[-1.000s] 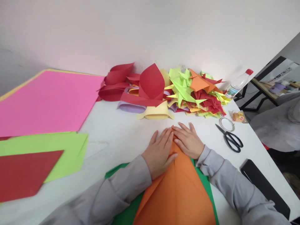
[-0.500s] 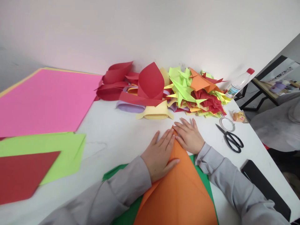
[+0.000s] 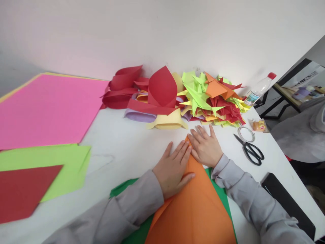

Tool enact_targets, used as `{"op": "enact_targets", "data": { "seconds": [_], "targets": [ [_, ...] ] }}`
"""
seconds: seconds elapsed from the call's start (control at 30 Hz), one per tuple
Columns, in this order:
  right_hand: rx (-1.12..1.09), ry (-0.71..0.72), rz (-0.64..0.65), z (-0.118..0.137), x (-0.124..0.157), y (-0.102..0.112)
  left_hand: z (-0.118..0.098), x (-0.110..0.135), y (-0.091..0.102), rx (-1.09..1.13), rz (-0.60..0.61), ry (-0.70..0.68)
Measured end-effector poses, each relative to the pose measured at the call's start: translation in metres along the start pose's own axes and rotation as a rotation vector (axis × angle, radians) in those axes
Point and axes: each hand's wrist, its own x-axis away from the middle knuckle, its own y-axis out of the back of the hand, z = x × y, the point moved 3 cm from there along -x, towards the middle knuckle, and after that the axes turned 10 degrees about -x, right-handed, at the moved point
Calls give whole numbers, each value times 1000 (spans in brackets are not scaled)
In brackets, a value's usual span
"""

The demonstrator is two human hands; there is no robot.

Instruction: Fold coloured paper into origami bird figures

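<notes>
A folded sheet of orange paper comes to a point at the far end, with creases running along it. My left hand lies flat on its left side near the tip, fingers stretched out and thumb spread towards the middle. On the tip's right side my right hand presses down, its fingers spread. Both hands' fingertips nearly meet at the point. Underneath lies green paper, showing on both sides of the orange sheet.
Pink paper, lime green paper and red paper lie left. Curled paper shapes and pointed folded pieces pile by the wall. Scissors, a tape roll, a bottle and a black object are right.
My right hand has shifted very slightly, its fingers a little higher at the tip. My left hand stays on the orange paper almost unmoved.
</notes>
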Motion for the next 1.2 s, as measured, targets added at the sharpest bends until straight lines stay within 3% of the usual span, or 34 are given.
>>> {"op": "enact_targets", "data": {
  "seconds": [0.47, 0.83, 1.2],
  "targets": [
    [-28, -50, 63, -3, 0, -2, 0, 1, 0, 11, -19, -3],
    [-46, -85, 64, -4, 0, -7, -13, 5, 3, -30, 7, 86],
    [-43, -110, 68, -3, 1, -7, 21, 7, 4, 127, -62, -64]
  ]
}}
